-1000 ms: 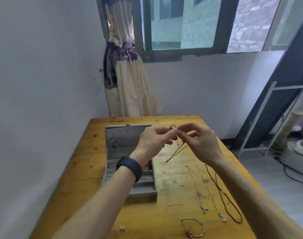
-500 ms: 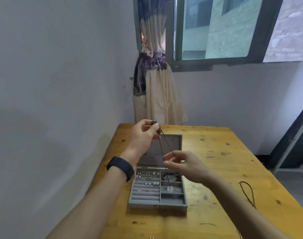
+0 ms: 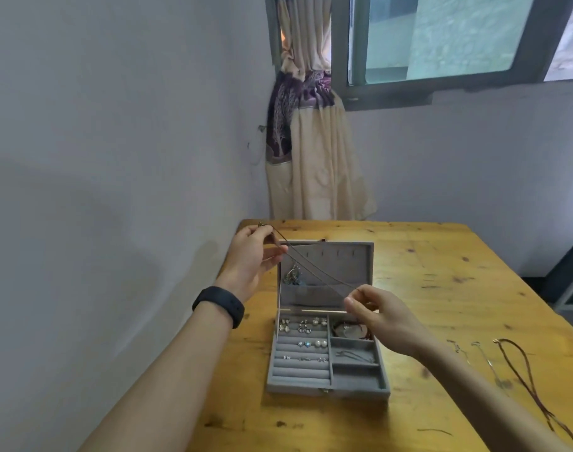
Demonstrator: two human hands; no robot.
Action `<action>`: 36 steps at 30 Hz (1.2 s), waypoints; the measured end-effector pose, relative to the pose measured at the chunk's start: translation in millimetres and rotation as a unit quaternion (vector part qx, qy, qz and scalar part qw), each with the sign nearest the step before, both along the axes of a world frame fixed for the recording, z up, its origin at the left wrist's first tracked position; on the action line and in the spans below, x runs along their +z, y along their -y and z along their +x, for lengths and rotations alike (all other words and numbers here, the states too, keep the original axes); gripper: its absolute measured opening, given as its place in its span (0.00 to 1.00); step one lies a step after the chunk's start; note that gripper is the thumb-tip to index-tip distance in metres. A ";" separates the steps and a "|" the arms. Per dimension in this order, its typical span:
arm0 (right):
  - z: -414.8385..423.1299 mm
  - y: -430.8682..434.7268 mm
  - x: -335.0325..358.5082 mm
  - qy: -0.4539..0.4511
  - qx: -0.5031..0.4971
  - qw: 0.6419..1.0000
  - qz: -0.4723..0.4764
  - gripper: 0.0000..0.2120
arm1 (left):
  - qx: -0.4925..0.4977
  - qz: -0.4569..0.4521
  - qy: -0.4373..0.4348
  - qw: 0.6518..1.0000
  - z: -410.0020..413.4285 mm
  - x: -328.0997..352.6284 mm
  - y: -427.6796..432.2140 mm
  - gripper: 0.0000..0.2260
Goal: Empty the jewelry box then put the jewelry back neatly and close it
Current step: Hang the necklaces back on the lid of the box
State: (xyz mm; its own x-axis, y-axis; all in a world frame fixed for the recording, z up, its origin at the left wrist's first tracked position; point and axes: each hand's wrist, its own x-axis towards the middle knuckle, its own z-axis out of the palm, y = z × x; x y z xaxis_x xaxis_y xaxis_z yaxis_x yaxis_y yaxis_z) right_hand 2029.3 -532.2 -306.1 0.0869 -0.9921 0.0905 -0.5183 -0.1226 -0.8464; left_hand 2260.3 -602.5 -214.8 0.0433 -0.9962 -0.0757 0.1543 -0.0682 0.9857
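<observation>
Tabletop: yellowish wood, sitting in a room corner under a window, with a tied curtain hanging beside it.
Jewelry box: sitting open near the table's left edge, its lid standing upright and facing the person.
Left hand: thumb and fingers pinching one end of a thin brown necklace, holding it up by the lid's top left corner.
Right hand: thumb and forefinger pinching the other end lower, in front of the lid's pocket.
Necklace: stretching taut between both hands, slanting across the lid. Likely being kept straight so it is not tangling on its way to a lid hook or the pocket.
Lid contents: one pendant hanging at the left under a row of hooks.
Tray, left: padded rolls holding earrings in rows.
Tray, right: far compartment holding a coiled bracelet, middle one holding a thin chain, nearest one showing nothing.
Outside box: two fine chains and a dark cord lying on the table to the right, well apart from the box.
Stage: refilling looking partly done, closing not yet due.
</observation>
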 end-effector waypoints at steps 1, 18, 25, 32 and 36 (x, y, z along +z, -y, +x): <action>-0.4 5.9 -1.8 -0.054 -0.005 0.998 -0.012 0.09 | -0.005 0.001 0.001 1.000 1.7 -1.9 3.2 0.06; 41.9 93.9 -4.8 -0.073 -0.120 0.986 -0.085 0.04 | 0.045 -0.075 0.056 0.995 11.8 4.8 42.2 0.04; 49.4 93.4 -18.6 -0.222 -0.102 0.967 -0.071 0.10 | 0.002 -0.102 0.176 0.979 7.0 -0.7 37.2 0.06; 44.7 88.9 -17.2 -0.286 -0.094 0.951 -0.072 0.11 | -0.065 -0.163 0.310 0.934 -11.5 -4.0 38.9 0.04; 38.1 84.9 -19.6 -0.288 -0.095 0.950 -0.079 0.12 | -0.054 -0.199 0.379 0.902 -22.5 -5.7 39.6 0.05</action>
